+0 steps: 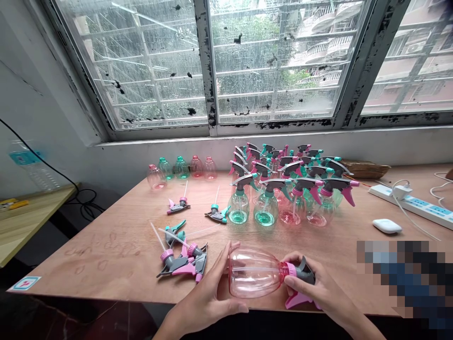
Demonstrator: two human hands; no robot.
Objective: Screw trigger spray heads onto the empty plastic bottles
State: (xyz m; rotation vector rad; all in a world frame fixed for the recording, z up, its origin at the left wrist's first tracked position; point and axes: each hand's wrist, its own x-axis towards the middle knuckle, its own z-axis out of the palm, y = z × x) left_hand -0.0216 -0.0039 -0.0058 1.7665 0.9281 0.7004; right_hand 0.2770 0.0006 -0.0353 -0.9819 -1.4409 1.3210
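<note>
A clear pink spray bottle point(255, 274) lies sideways in front of me, its base to the left. My right hand point(311, 283) grips it at the neck, around the pink collar and grey spray head; the pink trigger point(297, 300) points down. Around the base, my left hand point(207, 295) is spread, fingertips at the upper edge and thumb below, with a gap at the palm. Left of that hand, loose pink-and-grey spray heads point(182, 262) lie in a pile with a teal one point(174, 233). Farther back are another pink spray head point(179, 206) and a teal one point(216, 214).
Several assembled spray bottles point(265, 208) stand grouped at the back centre. Several headless bottles point(181, 168) stand by the wall to their left. On the right are a power strip point(421, 204), a white case point(387, 226) and a pixelated patch. The table's front edge runs under my hands.
</note>
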